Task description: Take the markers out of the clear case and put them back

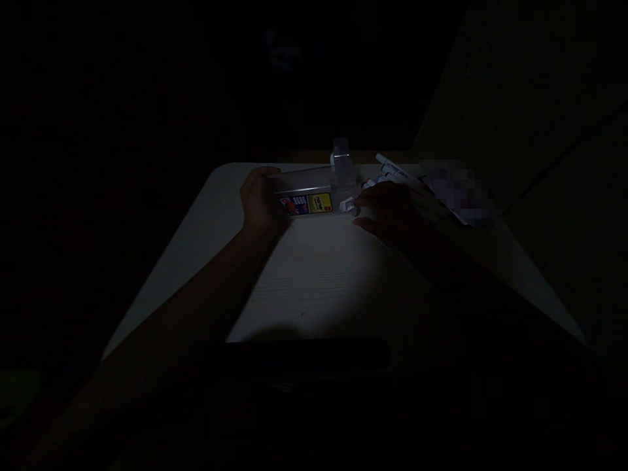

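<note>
The scene is very dark. My left hand (259, 199) curls around the left end of a clear plastic case (307, 196) with a yellow and blue label, lying on a white table (314, 275). My right hand (392, 212) rests just right of the case, fingers bent over a small white piece (347, 205) at its right end. Whether the fingers grip that piece is hard to tell. Several white markers (392, 171) lie beyond my right hand.
A small clear box (342, 163) stands upright behind the case near the table's far edge. A blurred patch (454, 190) sits to the right of the markers. Everything around the table is black.
</note>
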Tool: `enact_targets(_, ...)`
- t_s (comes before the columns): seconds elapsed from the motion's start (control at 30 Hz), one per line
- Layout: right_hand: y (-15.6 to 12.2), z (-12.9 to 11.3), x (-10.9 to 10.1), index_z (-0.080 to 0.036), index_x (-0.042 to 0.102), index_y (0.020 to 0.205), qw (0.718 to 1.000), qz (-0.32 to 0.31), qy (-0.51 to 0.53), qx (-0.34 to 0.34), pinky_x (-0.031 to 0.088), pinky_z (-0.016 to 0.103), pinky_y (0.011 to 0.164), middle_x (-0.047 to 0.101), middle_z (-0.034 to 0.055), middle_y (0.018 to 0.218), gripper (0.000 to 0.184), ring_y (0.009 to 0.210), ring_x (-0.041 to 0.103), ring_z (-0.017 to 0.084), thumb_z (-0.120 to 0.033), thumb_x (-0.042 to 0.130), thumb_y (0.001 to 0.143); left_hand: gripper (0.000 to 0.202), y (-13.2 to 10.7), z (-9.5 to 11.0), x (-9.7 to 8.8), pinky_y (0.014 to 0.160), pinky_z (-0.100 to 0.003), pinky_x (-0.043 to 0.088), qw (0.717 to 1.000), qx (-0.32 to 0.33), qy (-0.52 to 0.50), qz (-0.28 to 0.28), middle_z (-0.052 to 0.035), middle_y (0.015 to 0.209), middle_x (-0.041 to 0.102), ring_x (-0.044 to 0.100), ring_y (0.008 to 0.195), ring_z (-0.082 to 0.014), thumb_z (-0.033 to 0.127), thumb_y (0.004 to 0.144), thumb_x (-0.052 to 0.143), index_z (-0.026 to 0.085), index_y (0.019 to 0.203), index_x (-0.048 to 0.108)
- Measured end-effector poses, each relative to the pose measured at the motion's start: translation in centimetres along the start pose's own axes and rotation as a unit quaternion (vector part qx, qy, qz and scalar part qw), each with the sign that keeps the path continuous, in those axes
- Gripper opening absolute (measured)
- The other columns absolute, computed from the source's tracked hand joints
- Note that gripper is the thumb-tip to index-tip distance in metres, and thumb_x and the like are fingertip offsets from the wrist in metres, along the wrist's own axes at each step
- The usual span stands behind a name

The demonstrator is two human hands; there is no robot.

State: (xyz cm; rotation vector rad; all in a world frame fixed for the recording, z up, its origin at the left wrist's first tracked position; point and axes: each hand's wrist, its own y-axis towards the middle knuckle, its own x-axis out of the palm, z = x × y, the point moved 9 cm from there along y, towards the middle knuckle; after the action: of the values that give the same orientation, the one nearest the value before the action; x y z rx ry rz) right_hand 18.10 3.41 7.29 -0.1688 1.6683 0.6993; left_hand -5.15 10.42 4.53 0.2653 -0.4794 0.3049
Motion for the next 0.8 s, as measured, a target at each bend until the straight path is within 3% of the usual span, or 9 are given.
enact_targets(0.13,0.2,-0.7,-0.6,-0.02,0.071,0.12,1.0,-0.011,-0.009,0.021,0.041,0.047,0.099,0.072,0.0115,0.123,0.036,0.117,0.058,0.033,-0.042,0.056,0.096,0.014,-0.3,-0.1,-0.1,0.061,-0.031,0.038,1.0,-0.006,-0.002,0.018,-0.0043,0.067,0.056,0.05,0.064,-0.0162,0.01,0.075,0.05,0.016,0.07,0.061)
enact_targets(0.27,0.4,-1.5,-1.0,-0.014,0.072,0.104,0.999,-0.018,-0.032,0.01,0.044,0.046,0.09,0.072,0.0174,0.109,0.031,0.107,0.06,0.034,-0.035,0.052,0.095,0.011,-0.6,0.2,0.8,0.062,-0.031,0.038,0.999,0.026,0.002,-0.02,-0.0043,0.068,0.057,0.05,0.064,-0.0162,0.01,0.074,0.052,0.016,0.07,0.06)
enact_targets(0.37,0.4,-1.5,-1.1,-0.013,0.069,0.104,0.999,-0.016,-0.026,0.016,0.045,0.044,0.091,0.07,0.0168,0.109,0.028,0.106,0.059,0.031,-0.027,0.047,0.093,0.009,-0.5,-0.2,1.0,0.062,-0.031,0.039,0.999,0.022,-0.003,-0.032,-0.0034,0.069,0.056,0.05,0.064,-0.0154,0.013,0.078,0.054,0.017,0.073,0.059)
enact_targets(0.53,0.1,-1.4,-1.9,-0.017,0.067,0.105,0.999,0.038,-0.001,0.02,0.047,0.042,0.093,0.069,0.0131,0.109,0.028,0.106,0.059,0.028,-0.022,0.042,0.094,0.012,-0.4,-0.4,1.3,0.063,-0.031,0.044,0.998,0.026,-0.002,-0.063,-0.0031,0.074,0.06,0.055,0.067,-0.0153,0.026,0.086,0.06,0.017,0.078,0.06)
enact_targets(0.8,-0.2,-1.5,-3.1,-0.016,0.067,0.106,0.995,0.103,-0.002,-0.015,0.049,0.042,0.093,0.069,0.01,0.103,0.029,0.107,0.059,0.025,-0.018,0.041,0.095,0.021,-0.3,-0.5,1.4,0.066,-0.029,0.049,0.995,0.025,0.028,-0.091,-0.0032,0.074,0.063,0.059,0.067,-0.0141,0.024,0.09,0.053,0.016,0.073,0.063)
